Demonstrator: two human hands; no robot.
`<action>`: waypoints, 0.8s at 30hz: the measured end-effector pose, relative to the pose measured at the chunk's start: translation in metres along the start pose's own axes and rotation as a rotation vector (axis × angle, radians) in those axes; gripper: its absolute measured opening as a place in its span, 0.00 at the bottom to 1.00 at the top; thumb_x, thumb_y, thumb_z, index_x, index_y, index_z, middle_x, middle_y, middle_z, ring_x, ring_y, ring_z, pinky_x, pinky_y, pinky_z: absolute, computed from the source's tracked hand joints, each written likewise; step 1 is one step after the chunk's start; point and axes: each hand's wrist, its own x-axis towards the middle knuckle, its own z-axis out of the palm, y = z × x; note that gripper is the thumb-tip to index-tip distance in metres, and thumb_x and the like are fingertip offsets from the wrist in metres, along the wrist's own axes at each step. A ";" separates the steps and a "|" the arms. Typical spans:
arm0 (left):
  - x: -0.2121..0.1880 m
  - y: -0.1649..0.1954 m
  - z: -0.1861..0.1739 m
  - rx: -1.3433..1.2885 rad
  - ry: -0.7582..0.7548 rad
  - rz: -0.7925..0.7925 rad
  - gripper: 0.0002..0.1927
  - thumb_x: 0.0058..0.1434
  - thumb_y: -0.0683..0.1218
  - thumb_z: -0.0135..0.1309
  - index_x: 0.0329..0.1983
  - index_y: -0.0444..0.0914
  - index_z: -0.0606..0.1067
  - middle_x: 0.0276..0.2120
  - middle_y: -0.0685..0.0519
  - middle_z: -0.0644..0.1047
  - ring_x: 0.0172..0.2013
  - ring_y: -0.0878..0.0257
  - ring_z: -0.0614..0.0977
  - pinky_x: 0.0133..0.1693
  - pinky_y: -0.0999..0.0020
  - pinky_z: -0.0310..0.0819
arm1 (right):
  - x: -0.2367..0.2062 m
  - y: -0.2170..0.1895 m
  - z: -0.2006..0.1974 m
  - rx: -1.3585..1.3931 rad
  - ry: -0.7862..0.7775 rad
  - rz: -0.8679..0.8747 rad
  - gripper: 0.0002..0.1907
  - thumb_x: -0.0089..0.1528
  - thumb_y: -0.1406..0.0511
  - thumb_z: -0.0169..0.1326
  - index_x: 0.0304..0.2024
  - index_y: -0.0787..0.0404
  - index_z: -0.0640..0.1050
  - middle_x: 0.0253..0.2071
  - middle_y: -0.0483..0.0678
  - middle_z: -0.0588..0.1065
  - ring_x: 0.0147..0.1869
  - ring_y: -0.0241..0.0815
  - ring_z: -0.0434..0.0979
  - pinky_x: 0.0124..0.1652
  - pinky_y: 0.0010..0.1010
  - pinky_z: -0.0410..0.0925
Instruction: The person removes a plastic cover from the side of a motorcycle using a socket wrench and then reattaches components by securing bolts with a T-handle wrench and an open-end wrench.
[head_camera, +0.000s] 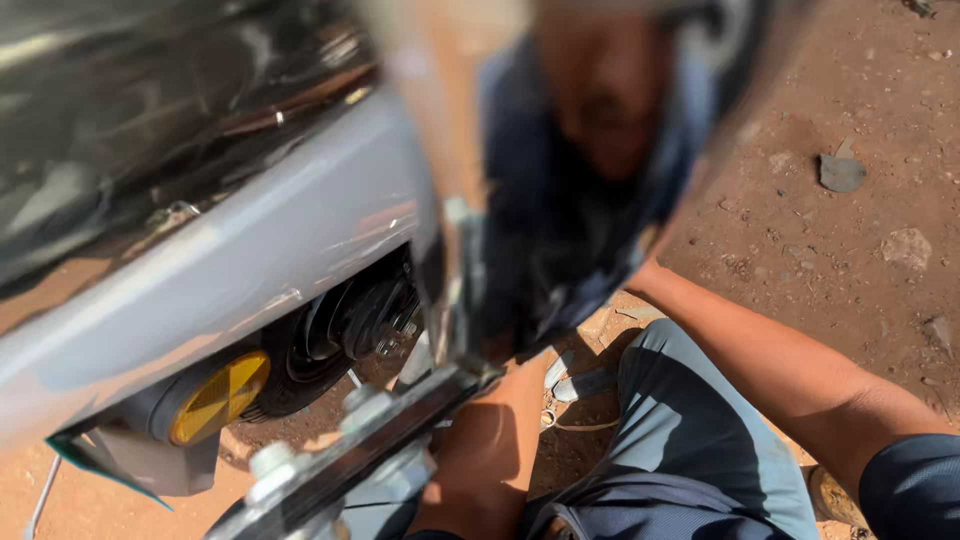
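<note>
Seemingly both hands hidden behind motorcycle frame (360, 440); grip cannot be told; yellow reflector (218, 397) nearby

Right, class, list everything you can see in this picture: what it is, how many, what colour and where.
glossy body panel: one, black, top left
grey panel: one, light grey, slanting across the left
round reflector: one, amber, lower left under the grey panel
wheel hub: one, black, centre left behind the panel
black bar: one, with two silvery bolt heads, bottom centre
blurred figure: one, in dark blue, top centre
stones: about three, grey, on the right
dirt ground: red-brown, right and bottom left
trousers: grey-blue, bottom centre right
right forearm: bare, reaching from the lower right to the centre, hand hidden
left forearm: bare, bottom centre, hand hidden behind the bar
</note>
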 end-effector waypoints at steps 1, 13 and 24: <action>-0.008 0.005 -0.003 0.003 0.011 0.002 0.14 0.64 0.44 0.59 0.51 0.38 0.74 0.47 0.52 0.76 0.52 0.61 0.75 0.60 0.61 0.66 | 0.002 -0.004 0.000 0.046 -0.035 0.049 0.18 0.61 0.63 0.60 0.53 0.57 0.77 0.50 0.54 0.76 0.56 0.58 0.74 0.56 0.44 0.68; -0.026 0.025 0.000 0.006 -0.008 -0.026 0.15 0.64 0.45 0.59 0.53 0.38 0.75 0.48 0.52 0.77 0.52 0.61 0.76 0.60 0.61 0.66 | -0.005 -0.047 0.000 0.200 -0.047 0.526 0.15 0.59 0.62 0.59 0.48 0.57 0.79 0.47 0.55 0.78 0.53 0.58 0.76 0.51 0.46 0.70; -0.010 0.015 0.011 0.053 0.029 -0.065 0.16 0.65 0.46 0.59 0.54 0.38 0.75 0.50 0.51 0.77 0.53 0.61 0.76 0.60 0.62 0.66 | -0.025 -0.050 -0.044 -0.244 -0.043 0.030 0.13 0.58 0.61 0.59 0.44 0.57 0.81 0.45 0.55 0.80 0.49 0.58 0.78 0.47 0.48 0.72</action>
